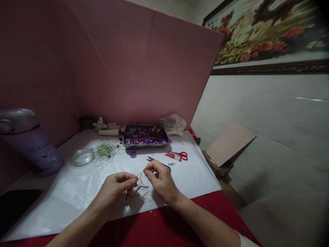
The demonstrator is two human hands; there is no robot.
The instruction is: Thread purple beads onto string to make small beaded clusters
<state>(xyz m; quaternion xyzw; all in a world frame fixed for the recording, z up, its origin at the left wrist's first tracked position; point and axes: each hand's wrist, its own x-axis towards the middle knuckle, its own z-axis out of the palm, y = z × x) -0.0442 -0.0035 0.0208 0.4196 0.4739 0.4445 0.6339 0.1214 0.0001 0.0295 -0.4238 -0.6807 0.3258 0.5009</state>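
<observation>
Both my hands hover low over a white sheet [77, 188] on the table. My left hand [115, 187] pinches one end of a thin brown cord [141, 177] between thumb and forefinger. My right hand [160, 178] pinches the other part of the same cord, which loops between the two hands. A metal tray [145, 145] full of purple and mixed beads stands behind the hands. One purple bead cluster [133, 153] lies loose in front of the tray.
Red-handled scissors [181, 156] and blue snips [159, 163] lie right of centre. A tangle of green thread [105, 151], a clear round lid [82, 156], a purple appliance [28, 140] and a black phone [15, 206] are on the left. Pink boards [128, 68] wall the back.
</observation>
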